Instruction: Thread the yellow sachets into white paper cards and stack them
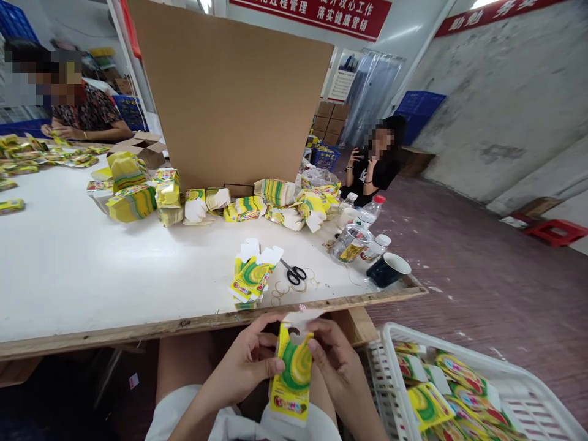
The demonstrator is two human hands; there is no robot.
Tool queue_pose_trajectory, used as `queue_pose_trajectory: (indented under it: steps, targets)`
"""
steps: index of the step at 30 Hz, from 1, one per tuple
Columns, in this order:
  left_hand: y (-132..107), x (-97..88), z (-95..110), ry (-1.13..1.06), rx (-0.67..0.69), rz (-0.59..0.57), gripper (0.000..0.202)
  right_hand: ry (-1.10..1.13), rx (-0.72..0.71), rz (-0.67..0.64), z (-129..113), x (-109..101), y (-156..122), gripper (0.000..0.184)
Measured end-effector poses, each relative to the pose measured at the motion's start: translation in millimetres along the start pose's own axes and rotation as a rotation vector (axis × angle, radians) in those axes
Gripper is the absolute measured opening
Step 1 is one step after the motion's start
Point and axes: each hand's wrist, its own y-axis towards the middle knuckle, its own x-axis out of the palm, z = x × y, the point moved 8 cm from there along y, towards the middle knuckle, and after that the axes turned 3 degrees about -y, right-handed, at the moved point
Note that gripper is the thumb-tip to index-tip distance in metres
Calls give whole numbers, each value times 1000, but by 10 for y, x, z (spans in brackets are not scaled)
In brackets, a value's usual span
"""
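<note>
My left hand (248, 361) and my right hand (333, 355) both grip one small yellow and green printed carton (291, 376) over my lap, below the table's front edge. The fingers of each hand pinch its sides and its white top flaps stand open. On the white table (68, 263) just ahead lies a small stack of flat cartons (252, 275) of the same print. A white plastic basket (459, 392) at my right holds several folded cartons.
Black scissors (294, 272) and loose rubber bands lie beside the stack. Piles of flat cartons (133, 202) line the table's far side before a tall cardboard sheet (229, 98). Bottles, a jar and a dark cup (388, 269) stand at the right corner. Two other people sit beyond.
</note>
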Motion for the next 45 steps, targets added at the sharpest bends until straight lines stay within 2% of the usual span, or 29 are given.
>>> queue_pose_trajectory:
  steps: [2,3,8,14,18,23,26,28,31,36,38,39,42,44,45]
  targets:
    - [12,-52,4,56,39,58,53,45,18,118,35,-110,-5,30]
    - [14,-69,5,100,62,79,50,59,35,136,50,-132,-4,33]
    - [7,-62,-16,292,110,75,46,41,132,-40,43,6,35,37]
    - [5,-58,5,316,108,68,49,134,144,-151,-1,28,54,41]
    - [3,-42,5,337,94,79,50,8,187,-124,91,23,50,44]
    - [8,25,4,239,62,38,51,-253,101,-13,86,66,79,33]
    - [19,-5,6,122,65,69,54,-332,83,-23,111,94,87,29]
    - [27,-24,-11,62,58,82,55,-303,74,-49,133,95,84,30]
    - [46,0,-56,-1,41,73,56,-222,20,19,105,17,72,29]
    - [107,172,-156,-32,60,44,48,-60,-3,85,37,-19,0,25]
    - [127,226,-196,-23,71,34,51,-120,-19,118,-18,-158,-69,23]
    - [134,229,-205,8,81,39,55,-217,-43,165,-65,-308,-121,23]
    - [134,147,-172,188,135,90,63,-755,-89,457,-250,-1021,-346,32]
    - [123,65,-141,289,160,136,55,-1109,6,675,-308,-1481,-482,48]
    - [116,30,-131,321,165,161,49,-1178,45,705,-290,-1603,-487,54]
